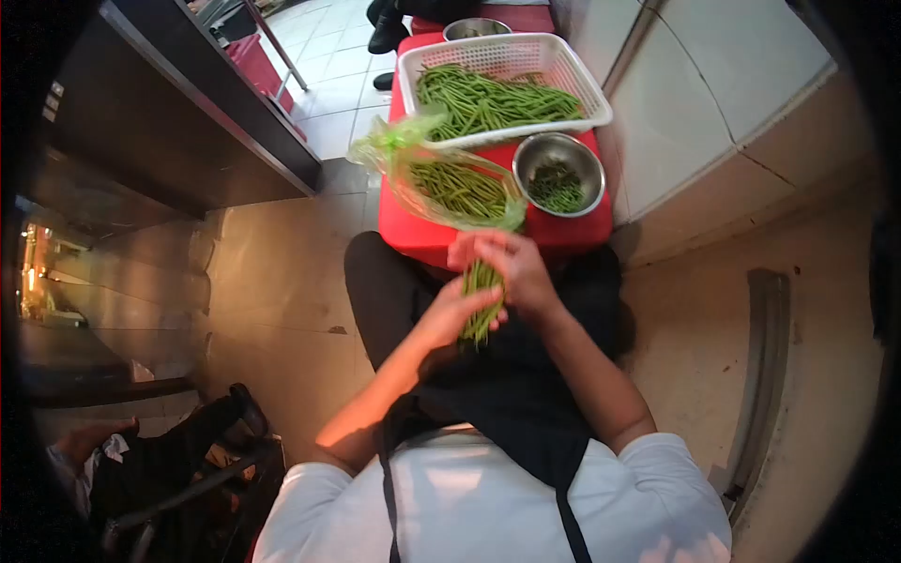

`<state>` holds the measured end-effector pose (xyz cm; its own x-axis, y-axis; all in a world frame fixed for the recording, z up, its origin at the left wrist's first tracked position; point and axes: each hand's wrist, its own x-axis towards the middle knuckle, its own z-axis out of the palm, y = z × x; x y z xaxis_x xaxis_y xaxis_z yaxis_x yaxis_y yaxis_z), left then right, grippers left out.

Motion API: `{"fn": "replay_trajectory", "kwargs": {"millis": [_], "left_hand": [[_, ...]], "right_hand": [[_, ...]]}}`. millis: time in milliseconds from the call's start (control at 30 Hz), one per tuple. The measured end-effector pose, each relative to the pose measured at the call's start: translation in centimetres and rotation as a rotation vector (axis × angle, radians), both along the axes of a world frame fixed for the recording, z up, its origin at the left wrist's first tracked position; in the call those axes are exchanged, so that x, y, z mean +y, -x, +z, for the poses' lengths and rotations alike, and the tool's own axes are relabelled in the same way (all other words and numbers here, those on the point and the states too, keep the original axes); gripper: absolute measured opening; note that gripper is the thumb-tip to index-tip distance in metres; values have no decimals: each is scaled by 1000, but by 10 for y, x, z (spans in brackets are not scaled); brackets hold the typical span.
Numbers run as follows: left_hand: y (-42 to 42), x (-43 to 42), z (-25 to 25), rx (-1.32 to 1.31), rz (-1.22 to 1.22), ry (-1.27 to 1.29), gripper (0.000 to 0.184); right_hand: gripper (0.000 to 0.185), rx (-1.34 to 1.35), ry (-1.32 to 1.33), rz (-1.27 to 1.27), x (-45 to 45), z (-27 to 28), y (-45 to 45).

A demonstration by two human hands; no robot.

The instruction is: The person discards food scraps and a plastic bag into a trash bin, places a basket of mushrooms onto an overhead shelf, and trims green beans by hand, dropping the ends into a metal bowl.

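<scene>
A bunch of long green beans (477, 327) is held upright over my lap. My left hand (450, 314) is closed round its lower part, thumb across the front. Fingers bent, my right hand (514, 270) grips the bunch near its upper end and partly hides the tips. Just beyond my hands, an open green plastic bag (511, 214) with more green beans (460, 188) lies on a red stool (404, 225). To its right stands a steel bowl (599, 178) holding short green bits (556, 188).
Behind the bag, a white perforated basket (596, 108) holds a heap of green beans (497, 98). Another metal bowl (477, 26) is at the far end. A tiled wall (694, 94) runs along the right, a dark cabinet (169, 103) along the left. Another person's leg (202, 432) shows lower left.
</scene>
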<state>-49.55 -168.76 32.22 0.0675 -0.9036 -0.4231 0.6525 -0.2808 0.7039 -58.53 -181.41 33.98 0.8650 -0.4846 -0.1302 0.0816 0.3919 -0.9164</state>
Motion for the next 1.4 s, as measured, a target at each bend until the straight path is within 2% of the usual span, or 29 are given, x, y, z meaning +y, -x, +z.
{"fn": "replay_trajectory", "kwargs": {"millis": [100,167,267,333,400,467,767,933,1033,1400], "left_hand": [[3,-45,36,40,51,89,15],[4,-72,51,14,75,115,15],[-2,-104,51,-18,105,107,16],[-6,-123,42,27,149,121,18],[-9,-135,34,70,170,141,21],[-10,-142,29,26,164,129,22],[-9,-160,32,-101,189,124,22],[-13,-165,22,-58,191,143,23],[-12,-160,34,-52,154,143,22],[-21,-163,28,-119,119,92,21]], "right_hand": [[31,-5,-4,-105,-34,34,-1],[37,-132,1,-128,-64,33,0],[39,-91,-36,-200,-102,46,17],[37,-70,60,-331,-125,27,22],[34,9,196,-305,-135,22,36],[27,65,259,-294,-138,24,44],[18,245,456,-213,-142,35,46],[15,210,515,-224,-148,29,42],[14,216,509,-262,-153,28,41],[15,181,534,-359,-165,18,33]]}}
